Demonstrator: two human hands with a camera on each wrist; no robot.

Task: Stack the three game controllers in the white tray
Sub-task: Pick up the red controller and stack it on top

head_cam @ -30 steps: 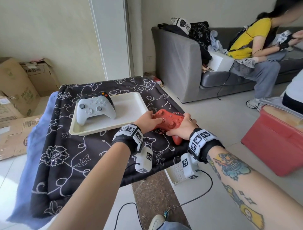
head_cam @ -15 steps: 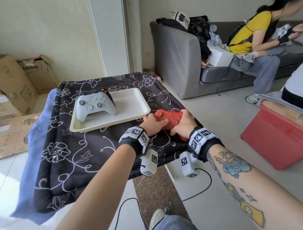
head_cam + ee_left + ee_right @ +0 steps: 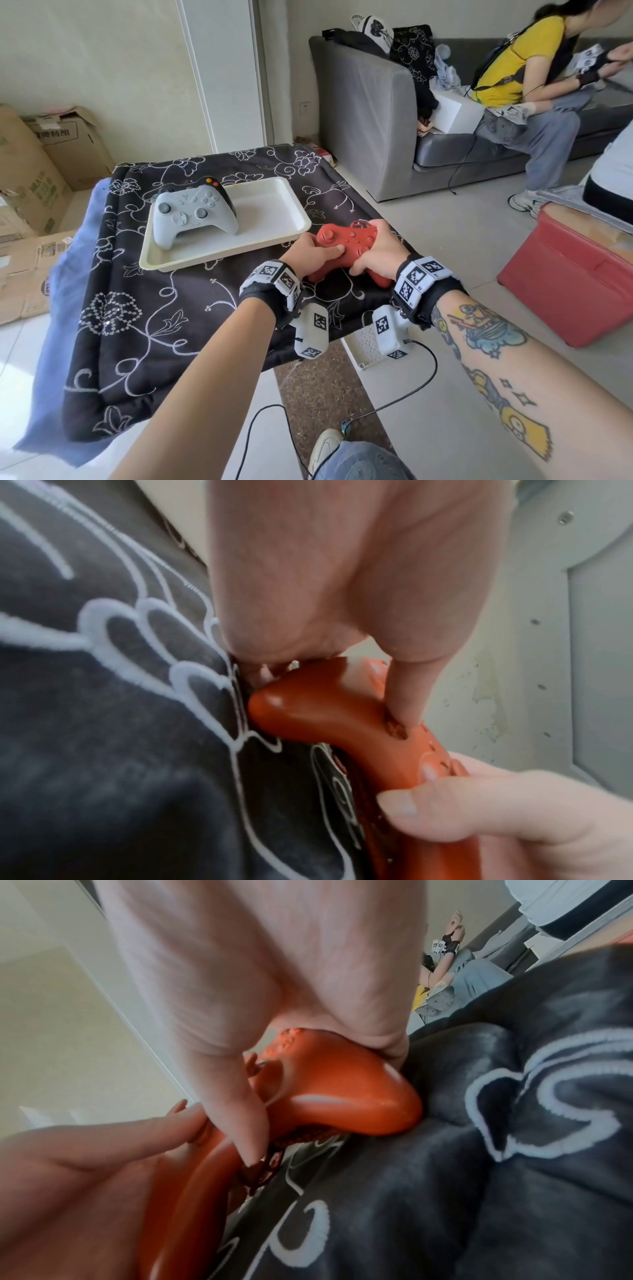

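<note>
Both hands held the red controller over the black floral cloth, just off the near right corner of the white tray — at about 4 o'clock from the tray's middle. The left hand curled round the controller's left grip, its thumb laid across the face; in the left wrist view the thumb pressed down on the red shell while the other fingers wrapped under it. The right hand gripped the right side the same way, thumb on top and fingers curled beneath, as the right wrist view showed with the thumb bearing on the red body. Whether the controller touched the cloth or hung just clear of it could not be told.

In the tray, toward its 9 o'clock end, a pale grey controller lay on top of a black controller — only the black one's far edge and orange buttons showed behind it. The rest of the tray floor lay bare toward 3 o'clock.

At 2 o'clock from the table stood a grey sofa with a person in a yellow top seated on it. Cardboard boxes sat at 9 o'clock and a red box at 3 o'clock.
</note>
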